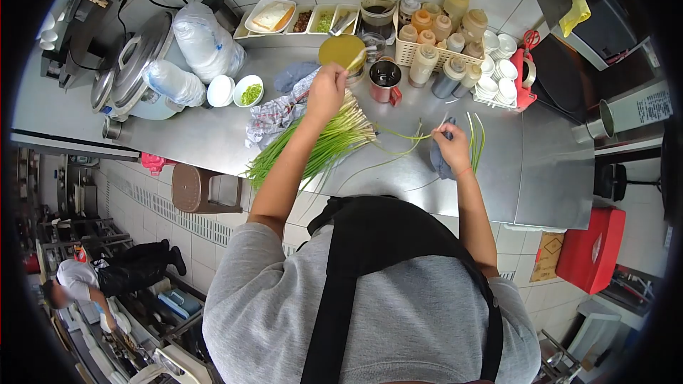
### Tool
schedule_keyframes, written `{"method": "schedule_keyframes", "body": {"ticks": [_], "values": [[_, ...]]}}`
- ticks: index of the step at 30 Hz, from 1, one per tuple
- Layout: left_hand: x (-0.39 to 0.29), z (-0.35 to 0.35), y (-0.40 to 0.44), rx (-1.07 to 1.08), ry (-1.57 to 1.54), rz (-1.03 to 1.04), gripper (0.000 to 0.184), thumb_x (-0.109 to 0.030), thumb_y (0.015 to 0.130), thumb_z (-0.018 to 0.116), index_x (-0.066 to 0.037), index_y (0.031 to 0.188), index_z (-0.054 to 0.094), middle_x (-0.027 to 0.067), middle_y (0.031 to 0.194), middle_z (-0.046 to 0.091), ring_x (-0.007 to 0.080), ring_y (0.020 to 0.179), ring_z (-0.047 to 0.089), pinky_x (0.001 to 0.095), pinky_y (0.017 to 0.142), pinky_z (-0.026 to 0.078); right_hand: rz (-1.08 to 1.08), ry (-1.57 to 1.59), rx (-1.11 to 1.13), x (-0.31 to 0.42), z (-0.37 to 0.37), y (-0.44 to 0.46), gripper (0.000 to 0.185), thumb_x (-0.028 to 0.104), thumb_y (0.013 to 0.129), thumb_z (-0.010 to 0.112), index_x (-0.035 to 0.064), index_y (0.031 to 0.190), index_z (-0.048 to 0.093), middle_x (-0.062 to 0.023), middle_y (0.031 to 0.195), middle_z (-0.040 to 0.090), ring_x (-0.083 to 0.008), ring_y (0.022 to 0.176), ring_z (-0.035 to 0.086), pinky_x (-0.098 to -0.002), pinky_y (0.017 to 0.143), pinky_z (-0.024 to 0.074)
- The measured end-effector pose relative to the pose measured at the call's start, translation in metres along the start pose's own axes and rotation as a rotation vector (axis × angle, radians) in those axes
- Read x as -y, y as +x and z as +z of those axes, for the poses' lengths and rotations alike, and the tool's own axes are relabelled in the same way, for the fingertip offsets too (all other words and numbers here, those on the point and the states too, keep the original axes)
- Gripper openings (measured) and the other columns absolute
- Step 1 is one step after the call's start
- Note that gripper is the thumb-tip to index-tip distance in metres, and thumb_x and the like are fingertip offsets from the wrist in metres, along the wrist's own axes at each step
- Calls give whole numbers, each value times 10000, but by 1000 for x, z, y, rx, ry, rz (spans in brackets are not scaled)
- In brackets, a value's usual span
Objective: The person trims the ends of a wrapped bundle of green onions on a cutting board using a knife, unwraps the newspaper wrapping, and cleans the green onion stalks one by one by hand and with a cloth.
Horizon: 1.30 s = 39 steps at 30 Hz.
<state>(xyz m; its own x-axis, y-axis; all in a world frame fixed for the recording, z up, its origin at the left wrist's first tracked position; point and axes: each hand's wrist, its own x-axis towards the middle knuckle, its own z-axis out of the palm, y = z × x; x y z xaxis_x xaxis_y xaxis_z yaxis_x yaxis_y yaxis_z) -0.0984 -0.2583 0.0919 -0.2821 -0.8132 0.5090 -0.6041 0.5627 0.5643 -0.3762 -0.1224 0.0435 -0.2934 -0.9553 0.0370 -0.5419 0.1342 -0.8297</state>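
A large bunch of green onions (320, 139) lies on the steel counter (388, 188), white ends toward the back right. Above the bunch, my left hand (327, 91) is closed, with a pale strip (357, 60) sticking out from its fingertips. My right hand (453, 144) pinches the end of a thin green stalk (405, 136) that stretches left toward the bunch. Beside that hand are a dark blue cloth (439, 161), partly hidden, and a few separate green stalks (478, 139). Crumpled printed paper (265, 122) sits behind the bunch.
Along the back stand a red mug (385, 82), a basket of sauce bottles (406, 53), white cups (505, 70) and a bowl of chopped greens (249, 91). Wrapped bags (206, 43) and a large lidded pot (142, 50) are at left. Another person (121, 274) is at lower left.
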Motion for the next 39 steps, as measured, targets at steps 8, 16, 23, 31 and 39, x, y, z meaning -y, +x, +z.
{"method": "schedule_keyframes", "body": {"ticks": [8, 16, 23, 31, 39], "values": [[-57, 66, -49, 557, -775, -687, 116, -151, 897, 549, -36, 882, 542, 55, 714, 601, 153, 606, 587, 294, 581, 473, 185, 574, 192, 29, 27, 7, 80, 75, 791, 643, 10, 745, 633, -50, 839, 650, -107, 774, 555, -249, 725, 440], [-21, 60, -59, 394, -364, -355, 150, -159, 874, 595, -19, 852, 546, 57, 630, 570, 117, 556, 538, 280, 523, 429, -121, -521, 47, 10, 30, -1, 126, 249, 751, 639, 133, 787, 674, -183, 894, 583, -366, 841, 600, -423, 762, 497], [-14, 56, -57, 385, -568, -500, 154, -155, 904, 565, -18, 836, 546, 28, 670, 580, 79, 584, 546, 238, 539, 431, 64, -523, 344, 11, 15, -2, 274, 362, 723, 716, 92, 762, 688, -174, 895, 607, -347, 827, 611, -395, 744, 496], [-38, 63, -53, 404, -611, -408, 167, -161, 864, 599, -16, 784, 577, 76, 679, 625, 154, 594, 588, 300, 552, 448, -58, 120, -88, 35, 33, 2, 230, 269, 756, 728, 118, 929, 706, -183, 931, 642, -291, 864, 606, -356, 731, 483], [-65, 46, -41, 311, -74, 80, 107, -130, 797, 616, -29, 831, 604, 152, 823, 616, 348, 716, 600, 427, 630, 479, -509, -602, -235, 74, 29, -11, 226, 153, 721, 681, 192, 943, 700, -119, 1024, 543, -313, 872, 544, -414, 748, 465]]}}
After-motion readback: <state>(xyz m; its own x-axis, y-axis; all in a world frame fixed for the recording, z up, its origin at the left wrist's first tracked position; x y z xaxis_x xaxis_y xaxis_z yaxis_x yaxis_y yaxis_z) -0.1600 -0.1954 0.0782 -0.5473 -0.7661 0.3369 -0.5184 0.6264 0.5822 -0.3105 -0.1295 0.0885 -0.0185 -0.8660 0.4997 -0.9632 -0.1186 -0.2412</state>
